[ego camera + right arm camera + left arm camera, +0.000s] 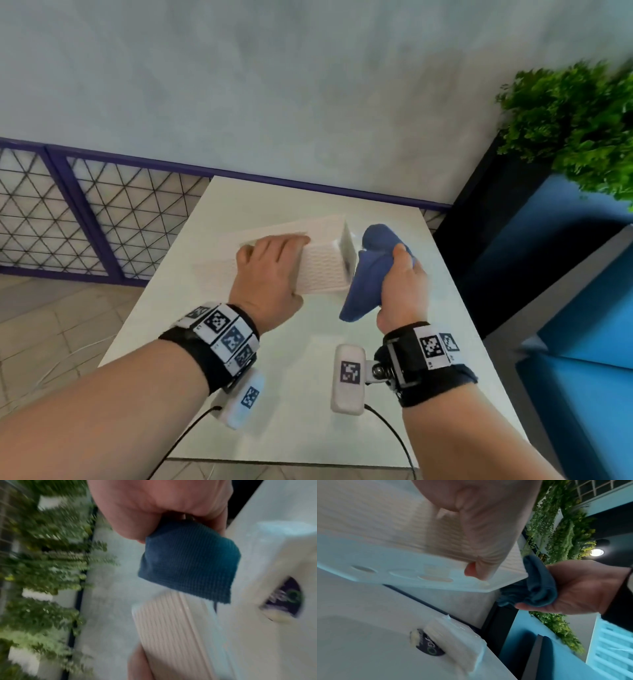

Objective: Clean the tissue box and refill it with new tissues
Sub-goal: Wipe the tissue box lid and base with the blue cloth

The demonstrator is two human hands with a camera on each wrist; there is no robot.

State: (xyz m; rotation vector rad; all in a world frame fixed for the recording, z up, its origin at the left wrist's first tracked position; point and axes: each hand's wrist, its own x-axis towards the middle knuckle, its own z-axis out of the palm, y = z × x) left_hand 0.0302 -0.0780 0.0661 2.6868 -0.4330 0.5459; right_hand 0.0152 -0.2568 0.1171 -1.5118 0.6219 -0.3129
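Note:
My left hand (270, 270) grips a white ribbed tissue box (322, 265) from above and holds it tilted above the white table (308, 359). In the left wrist view the box's underside (419, 574) shows oval holes and is off the tabletop. My right hand (404, 284) clutches a bunched blue cloth (371, 270) right against the box's right end. In the right wrist view the cloth (188, 563) hangs from my fist over the box (171, 631). A wrapped pack of white tissues (455, 638) with a purple label lies on the table under the box.
The table's far edge meets a grey wall with a purple-framed wire-mesh panel (85, 222) at the left. A blue seat (582, 308), a dark planter (486, 233) and a green plant (575, 123) stand close on the right. The floor is tiled.

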